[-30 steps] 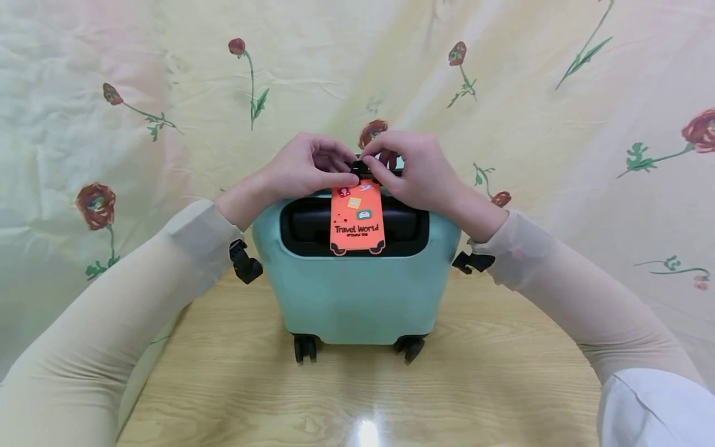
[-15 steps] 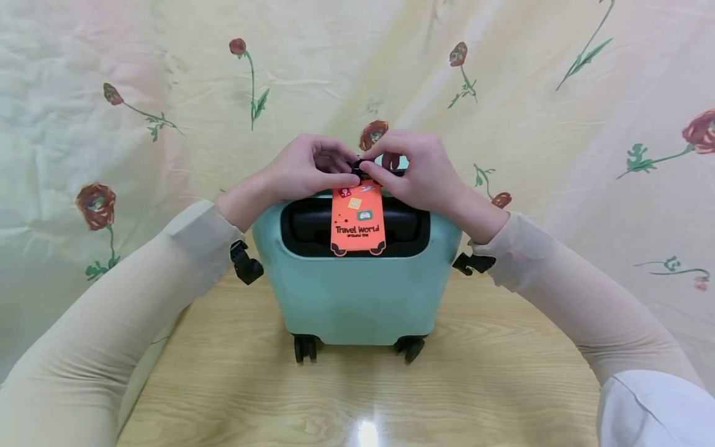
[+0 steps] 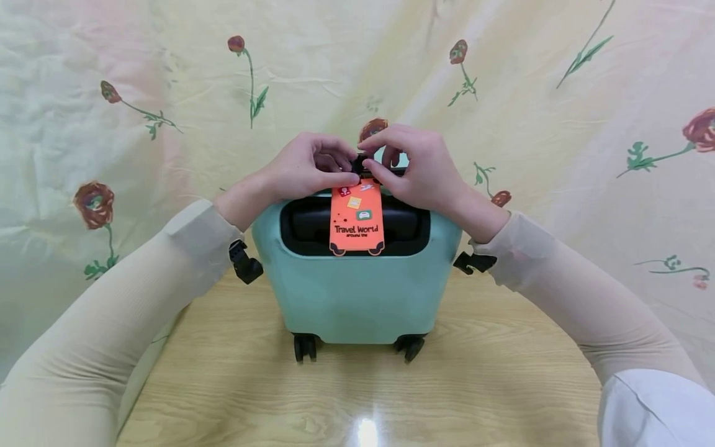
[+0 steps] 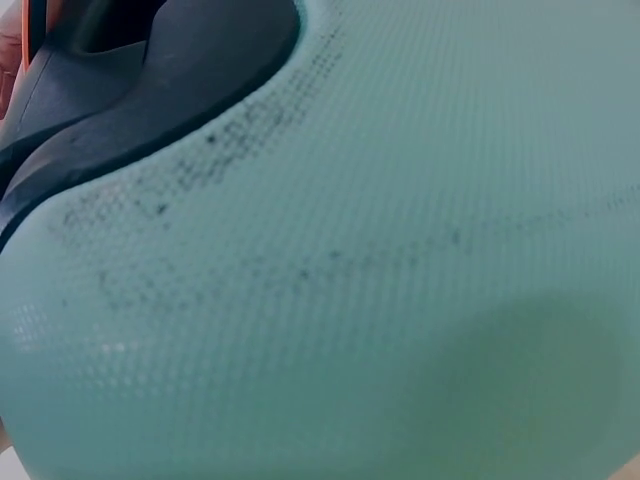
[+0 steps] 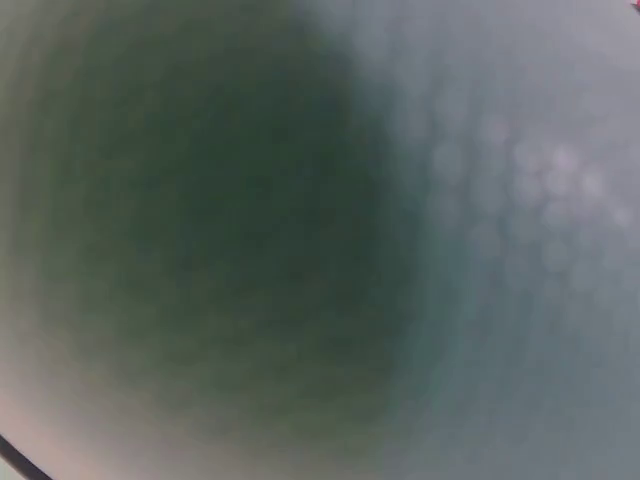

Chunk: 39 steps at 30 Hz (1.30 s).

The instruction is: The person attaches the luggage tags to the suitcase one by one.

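Observation:
An orange luggage tag (image 3: 357,214) printed "Travel World" hangs over the black handle recess of a mint-green suitcase (image 3: 357,298). At the tag's top is a black strap (image 3: 359,163), partly hidden by the fingers. My left hand (image 3: 313,162) pinches the strap end of the tag, thumb in front at its top edge. From the right, my right hand (image 3: 413,162) has thumb and forefinger at the black strap, its other fingers curled behind. In the left wrist view the suitcase shell (image 4: 400,200) fills most of the picture; the right wrist view shows blurred green shell (image 5: 520,330).
The suitcase stands upright on black wheels (image 3: 304,347) on a wood-grain table (image 3: 357,397). Behind it hangs a flower-patterned cloth (image 3: 313,74). Black wrist straps with buckles (image 3: 246,264) hang from both cuffs beside the suitcase.
The right forefinger and thumb have parted slightly, and more of the black strap shows between the hands. Left hand, tag and suitcase stay almost where they were.

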Available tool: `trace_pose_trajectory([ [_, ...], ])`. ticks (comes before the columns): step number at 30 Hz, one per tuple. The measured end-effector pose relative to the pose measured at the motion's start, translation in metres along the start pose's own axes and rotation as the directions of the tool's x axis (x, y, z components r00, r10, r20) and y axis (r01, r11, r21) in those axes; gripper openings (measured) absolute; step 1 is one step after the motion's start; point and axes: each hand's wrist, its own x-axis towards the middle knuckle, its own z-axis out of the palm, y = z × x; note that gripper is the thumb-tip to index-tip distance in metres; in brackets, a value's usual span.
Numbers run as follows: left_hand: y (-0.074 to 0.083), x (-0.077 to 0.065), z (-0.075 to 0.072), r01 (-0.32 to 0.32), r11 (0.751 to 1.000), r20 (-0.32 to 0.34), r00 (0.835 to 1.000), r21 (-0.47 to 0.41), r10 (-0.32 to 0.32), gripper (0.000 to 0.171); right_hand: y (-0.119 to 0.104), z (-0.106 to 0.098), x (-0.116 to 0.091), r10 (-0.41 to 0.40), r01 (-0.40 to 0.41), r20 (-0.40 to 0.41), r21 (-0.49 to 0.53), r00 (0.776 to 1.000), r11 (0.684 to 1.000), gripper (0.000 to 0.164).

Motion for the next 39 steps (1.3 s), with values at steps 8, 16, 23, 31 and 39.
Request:
trace_pose_trajectory([
  [8,-0.0001,0.0015,-0.0013,0.000,1.000,0.006,1.000,0.006,0.000,0.033,0.0004,-0.0011,0.0009,-0.017,0.017,0.010,0.006,1.000,1.000,0.014],
  [16,0.0015,0.0001,-0.0015,-0.007,1.000,0.007,1.000,0.017,0.006,0.031,-0.0009,-0.0031,0.0014,0.001,-0.001,0.026,0.005,1.000,1.000,0.016],
  [23,0.0004,0.0018,-0.0020,-0.003,1.000,0.020,1.000,0.022,0.002,0.033,-0.0017,-0.0028,0.0008,0.018,-0.018,0.039,0.017,0.999,1.000,0.015],
  [31,0.0007,-0.0008,-0.0025,-0.013,1.000,0.026,1.000,0.015,0.013,0.035,-0.0012,-0.0013,0.0009,-0.042,0.038,0.040,0.085,0.998,0.996,0.014],
  [39,0.0012,0.0002,-0.0009,-0.044,0.999,0.053,0.998,0.021,0.043,0.034,-0.0016,-0.0011,0.0002,-0.029,0.024,0.036,0.115,0.999,0.993,0.011],
])
